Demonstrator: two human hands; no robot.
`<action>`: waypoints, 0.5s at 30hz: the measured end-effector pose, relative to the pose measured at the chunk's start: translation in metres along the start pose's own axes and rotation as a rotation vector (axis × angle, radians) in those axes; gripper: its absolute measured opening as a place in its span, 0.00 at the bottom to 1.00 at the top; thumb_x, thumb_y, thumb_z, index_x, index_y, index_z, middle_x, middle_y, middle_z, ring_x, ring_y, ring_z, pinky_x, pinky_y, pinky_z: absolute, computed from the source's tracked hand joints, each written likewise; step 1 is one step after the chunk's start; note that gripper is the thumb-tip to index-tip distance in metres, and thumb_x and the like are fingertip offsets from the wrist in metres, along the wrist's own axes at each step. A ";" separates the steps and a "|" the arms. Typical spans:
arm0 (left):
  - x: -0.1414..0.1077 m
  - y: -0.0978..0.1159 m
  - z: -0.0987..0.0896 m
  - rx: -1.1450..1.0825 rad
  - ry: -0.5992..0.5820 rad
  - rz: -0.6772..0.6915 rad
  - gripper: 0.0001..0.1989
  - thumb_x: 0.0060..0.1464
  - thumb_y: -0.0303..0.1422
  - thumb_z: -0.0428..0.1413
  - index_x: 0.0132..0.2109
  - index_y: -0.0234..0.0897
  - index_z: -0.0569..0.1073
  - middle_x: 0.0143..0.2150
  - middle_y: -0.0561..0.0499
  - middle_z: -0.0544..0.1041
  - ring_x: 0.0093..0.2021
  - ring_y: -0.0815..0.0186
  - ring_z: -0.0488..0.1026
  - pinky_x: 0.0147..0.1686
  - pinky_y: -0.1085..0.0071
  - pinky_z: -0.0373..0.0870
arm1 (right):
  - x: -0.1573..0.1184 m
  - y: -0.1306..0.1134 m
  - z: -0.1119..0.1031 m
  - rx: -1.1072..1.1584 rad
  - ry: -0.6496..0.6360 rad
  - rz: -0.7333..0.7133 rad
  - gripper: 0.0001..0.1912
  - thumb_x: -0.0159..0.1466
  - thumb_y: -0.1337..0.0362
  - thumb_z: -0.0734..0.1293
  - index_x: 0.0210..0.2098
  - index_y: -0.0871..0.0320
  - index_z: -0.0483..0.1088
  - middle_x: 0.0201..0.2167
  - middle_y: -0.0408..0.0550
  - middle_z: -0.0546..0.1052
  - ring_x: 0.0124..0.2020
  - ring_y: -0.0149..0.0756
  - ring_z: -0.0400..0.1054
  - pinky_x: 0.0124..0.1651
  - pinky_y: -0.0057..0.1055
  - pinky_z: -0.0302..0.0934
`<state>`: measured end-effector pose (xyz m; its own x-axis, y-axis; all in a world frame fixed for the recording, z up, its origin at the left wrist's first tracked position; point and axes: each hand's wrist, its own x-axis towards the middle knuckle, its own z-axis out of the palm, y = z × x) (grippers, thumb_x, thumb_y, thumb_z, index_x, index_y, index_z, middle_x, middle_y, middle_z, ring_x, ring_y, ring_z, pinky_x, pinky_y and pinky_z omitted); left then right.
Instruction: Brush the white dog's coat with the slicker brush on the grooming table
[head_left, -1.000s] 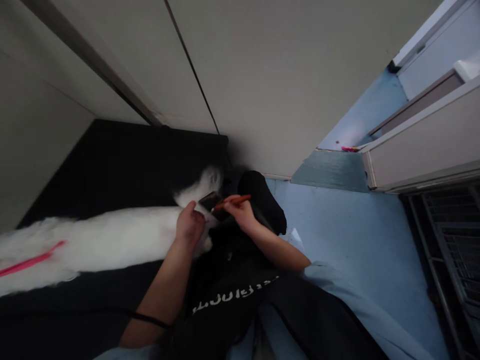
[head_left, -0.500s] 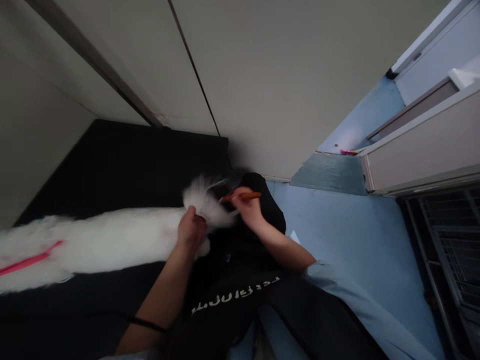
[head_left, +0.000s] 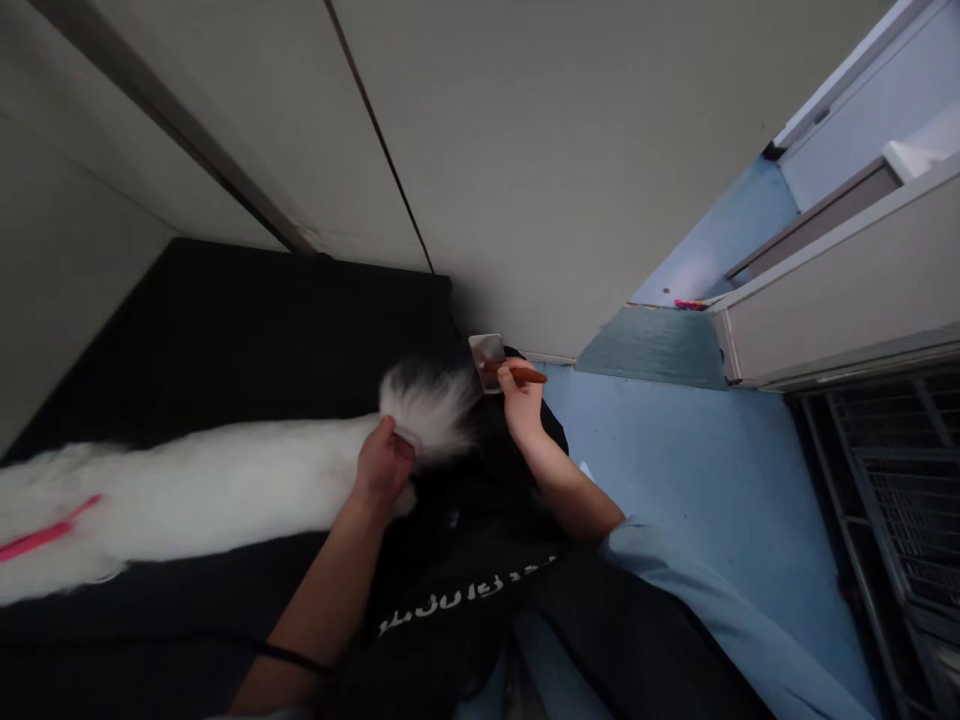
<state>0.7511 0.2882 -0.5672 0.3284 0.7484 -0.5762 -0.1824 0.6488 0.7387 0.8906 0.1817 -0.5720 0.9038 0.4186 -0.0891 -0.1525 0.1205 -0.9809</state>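
Observation:
A white dog (head_left: 232, 480) stretches along the black table (head_left: 300, 330), its head end out of frame to the left. My left hand (head_left: 384, 462) is closed round the base of its fluffy tail (head_left: 427, 405), whose hair fans out to the right. In my right hand (head_left: 522, 400) is a slicker brush (head_left: 489, 352) with a reddish-brown wooden handle and a flat metal head. The brush head is held just off the hair tips, back side showing. Its pins are hidden.
A pink strap (head_left: 49, 540) lies on the dog's back. Pale wall panels (head_left: 570, 150) rise behind the table. To the right are blue floor (head_left: 675, 450), a low pale partition (head_left: 840, 280) and a wire cage (head_left: 900, 490). A dark cord (head_left: 292, 655) crosses my left forearm.
My right hand has drawn the slicker brush up and right, out of the tail hair. My left hand keeps its hold on the tail, and the hair now fans out freely.

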 end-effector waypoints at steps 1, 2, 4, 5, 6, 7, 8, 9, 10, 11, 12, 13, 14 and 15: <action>0.000 0.000 0.000 0.002 -0.020 -0.011 0.07 0.56 0.30 0.54 0.36 0.36 0.77 0.35 0.47 0.82 0.46 0.61 0.79 0.50 0.68 0.75 | 0.000 0.000 0.000 0.009 -0.079 -0.017 0.13 0.57 0.53 0.72 0.31 0.55 0.69 0.37 0.47 0.76 0.43 0.37 0.70 0.52 0.37 0.66; 0.000 0.000 0.001 0.005 -0.049 -0.025 0.07 0.55 0.30 0.55 0.36 0.35 0.78 0.36 0.46 0.82 0.47 0.60 0.79 0.51 0.67 0.75 | 0.000 0.000 0.000 0.022 -0.222 -0.001 0.14 0.56 0.52 0.73 0.31 0.55 0.70 0.36 0.47 0.76 0.42 0.38 0.71 0.51 0.37 0.67; -0.001 0.001 0.001 0.002 -0.106 -0.051 0.07 0.52 0.31 0.57 0.36 0.33 0.78 0.38 0.43 0.82 0.50 0.56 0.78 0.54 0.62 0.74 | 0.000 0.000 0.001 0.040 -0.440 0.080 0.15 0.56 0.50 0.73 0.31 0.55 0.71 0.32 0.45 0.75 0.37 0.37 0.71 0.46 0.37 0.68; -0.001 0.001 0.001 -0.005 -0.120 -0.056 0.07 0.51 0.32 0.58 0.36 0.33 0.78 0.39 0.42 0.83 0.52 0.54 0.78 0.56 0.60 0.73 | 0.000 0.000 0.002 0.035 -0.413 0.098 0.16 0.56 0.49 0.72 0.31 0.55 0.70 0.30 0.44 0.74 0.36 0.36 0.70 0.44 0.36 0.68; -0.001 0.001 0.001 -0.016 -0.123 -0.058 0.08 0.51 0.33 0.58 0.37 0.33 0.78 0.39 0.42 0.83 0.54 0.53 0.77 0.58 0.58 0.72 | 0.002 0.000 0.003 0.024 -0.327 0.091 0.16 0.57 0.49 0.71 0.32 0.55 0.70 0.30 0.43 0.74 0.35 0.36 0.70 0.44 0.36 0.67; -0.001 0.001 0.000 -0.027 -0.121 -0.058 0.09 0.51 0.33 0.59 0.38 0.34 0.79 0.40 0.42 0.83 0.55 0.52 0.77 0.59 0.57 0.71 | 0.003 0.000 0.003 0.013 -0.229 0.064 0.16 0.58 0.49 0.70 0.32 0.55 0.69 0.31 0.44 0.74 0.36 0.36 0.70 0.44 0.35 0.67; -0.001 0.001 0.000 -0.033 -0.119 -0.059 0.09 0.51 0.34 0.59 0.38 0.34 0.79 0.40 0.42 0.83 0.55 0.52 0.77 0.59 0.57 0.71 | 0.005 0.001 0.003 0.006 -0.180 0.035 0.16 0.58 0.49 0.69 0.33 0.54 0.69 0.32 0.44 0.75 0.37 0.36 0.70 0.45 0.35 0.67; -0.001 0.000 0.000 -0.031 -0.125 -0.067 0.09 0.51 0.35 0.59 0.37 0.34 0.79 0.40 0.43 0.83 0.54 0.53 0.77 0.59 0.57 0.71 | 0.006 0.002 0.002 0.006 -0.205 0.027 0.16 0.57 0.49 0.70 0.33 0.54 0.70 0.33 0.45 0.75 0.37 0.36 0.70 0.45 0.34 0.66; -0.001 -0.003 -0.001 -0.026 -0.130 -0.067 0.09 0.51 0.35 0.59 0.36 0.34 0.79 0.38 0.43 0.83 0.53 0.53 0.77 0.58 0.58 0.71 | 0.006 0.004 0.001 0.011 -0.286 0.050 0.16 0.56 0.49 0.71 0.33 0.54 0.71 0.33 0.45 0.76 0.36 0.36 0.70 0.44 0.34 0.66; -0.002 -0.006 -0.002 -0.015 -0.126 -0.059 0.09 0.51 0.36 0.60 0.35 0.34 0.79 0.37 0.43 0.83 0.52 0.53 0.78 0.57 0.59 0.72 | 0.007 0.007 -0.001 0.019 -0.356 0.099 0.17 0.54 0.48 0.73 0.32 0.55 0.71 0.31 0.44 0.76 0.35 0.36 0.70 0.42 0.34 0.66; -0.003 -0.011 -0.003 0.013 -0.107 -0.042 0.10 0.52 0.37 0.60 0.35 0.34 0.79 0.35 0.44 0.82 0.49 0.54 0.78 0.55 0.60 0.73 | 0.007 0.011 -0.003 0.023 -0.372 0.153 0.18 0.52 0.48 0.73 0.31 0.55 0.71 0.29 0.44 0.75 0.33 0.35 0.70 0.40 0.33 0.66; -0.005 -0.016 -0.005 0.076 -0.075 -0.016 0.10 0.52 0.37 0.59 0.34 0.34 0.79 0.34 0.44 0.82 0.47 0.55 0.79 0.53 0.60 0.74 | 0.008 0.015 -0.006 0.020 -0.325 0.198 0.19 0.51 0.48 0.73 0.31 0.55 0.70 0.27 0.43 0.74 0.31 0.35 0.69 0.38 0.33 0.65; -0.008 -0.023 -0.006 0.157 -0.034 0.013 0.10 0.52 0.37 0.59 0.34 0.35 0.79 0.32 0.45 0.81 0.45 0.55 0.79 0.51 0.61 0.74 | 0.010 0.019 -0.009 0.010 -0.230 0.223 0.19 0.52 0.47 0.72 0.31 0.56 0.69 0.27 0.42 0.73 0.31 0.34 0.68 0.38 0.32 0.65; -0.010 -0.031 -0.008 0.260 0.005 0.035 0.08 0.52 0.36 0.59 0.33 0.35 0.80 0.32 0.45 0.81 0.43 0.56 0.79 0.49 0.62 0.75 | 0.011 0.024 -0.011 0.001 -0.124 0.230 0.20 0.53 0.46 0.71 0.31 0.55 0.68 0.27 0.42 0.73 0.32 0.34 0.68 0.39 0.32 0.64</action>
<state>0.7456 0.2619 -0.5869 0.3217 0.7709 -0.5498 0.0510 0.5657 0.8230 0.9013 0.1793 -0.5980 0.7893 0.5422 -0.2882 -0.3491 0.0103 -0.9370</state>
